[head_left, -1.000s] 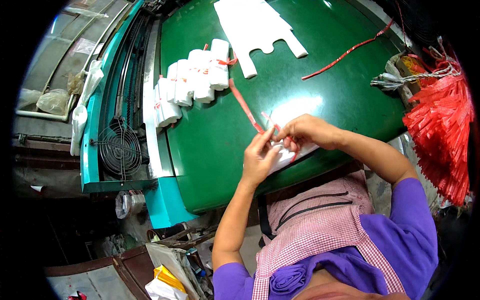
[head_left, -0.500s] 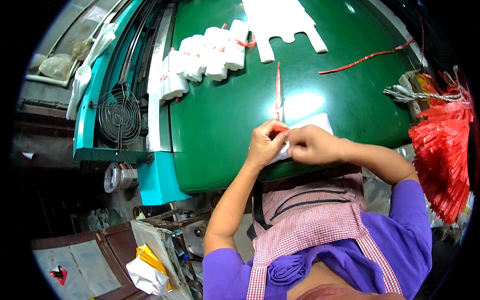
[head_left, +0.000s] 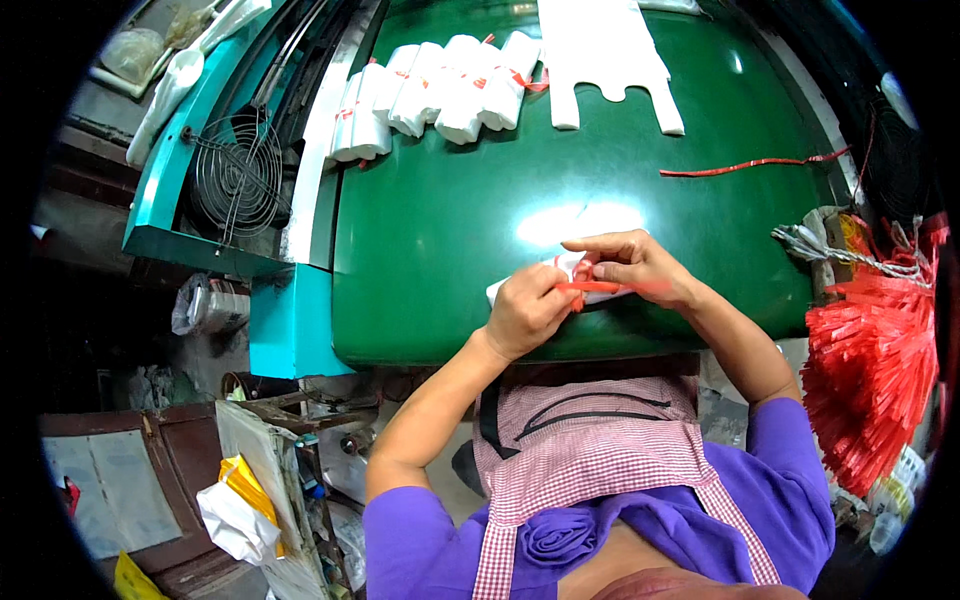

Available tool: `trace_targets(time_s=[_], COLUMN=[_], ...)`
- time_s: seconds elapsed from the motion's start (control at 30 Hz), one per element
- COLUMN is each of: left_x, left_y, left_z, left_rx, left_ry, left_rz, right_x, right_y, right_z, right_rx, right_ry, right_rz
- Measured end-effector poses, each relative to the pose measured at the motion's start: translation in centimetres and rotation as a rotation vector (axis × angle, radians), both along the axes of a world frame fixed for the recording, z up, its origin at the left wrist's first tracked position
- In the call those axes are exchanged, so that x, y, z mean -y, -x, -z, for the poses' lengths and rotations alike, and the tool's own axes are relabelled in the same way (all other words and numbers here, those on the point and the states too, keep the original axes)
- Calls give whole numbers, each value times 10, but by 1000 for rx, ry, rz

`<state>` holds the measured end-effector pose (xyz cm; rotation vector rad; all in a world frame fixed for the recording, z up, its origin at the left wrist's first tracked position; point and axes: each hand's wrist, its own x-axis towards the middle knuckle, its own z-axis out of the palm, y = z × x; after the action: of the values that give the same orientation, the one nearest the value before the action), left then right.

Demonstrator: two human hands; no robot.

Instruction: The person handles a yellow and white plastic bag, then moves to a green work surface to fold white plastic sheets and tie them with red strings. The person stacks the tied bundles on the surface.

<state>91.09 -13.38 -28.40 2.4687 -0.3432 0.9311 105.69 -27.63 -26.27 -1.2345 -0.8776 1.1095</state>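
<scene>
A small white plastic-bag roll [head_left: 494, 291] lies at the near edge of the green table, mostly covered by my hands. A red plastic strip [head_left: 590, 287] loops over it. My left hand [head_left: 527, 310] is closed, pinching the strip at the roll's left side. On the right, my right hand [head_left: 645, 270] has its index finger stretched out and thumb apart, close around the red loop. The strip's blurred end crosses in front of the right palm. Whether the right hand's lower fingers touch the strip is hidden.
White rolls tied with red strips [head_left: 460, 90] stand in a row at the far left of the green table [head_left: 420, 240]. Flat white bags [head_left: 605, 50] lie at the back. One loose red strip [head_left: 720, 169] is at right, beside a hanging red strip bunch [head_left: 870, 370].
The upright end of the red strip has come down to the roll and now crosses it as a loop. My right hand has opened and shifted right, away from the left.
</scene>
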Motion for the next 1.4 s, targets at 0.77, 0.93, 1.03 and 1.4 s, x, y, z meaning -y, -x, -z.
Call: trace_targets(time_s=[0.77,0.93,1.03,1.4], left_x=[-5,-3,-16,-142], left_y=[-3,-6,-7,-73], left_z=[-4,-6,-4,-49], left_rx=[-221,86,-66,-21], left_ry=[547,-68,64,246], left_rz=[-46,246,41,-330], right_x=[-19,-18,-13,-52], right_y=[-13,8,7,-13], right_z=[-13,1,-10,-13], right_rx=[-381,544,649,1412], right_ry=[233,35,171,-48], right_rz=[22,-20,-41,-119])
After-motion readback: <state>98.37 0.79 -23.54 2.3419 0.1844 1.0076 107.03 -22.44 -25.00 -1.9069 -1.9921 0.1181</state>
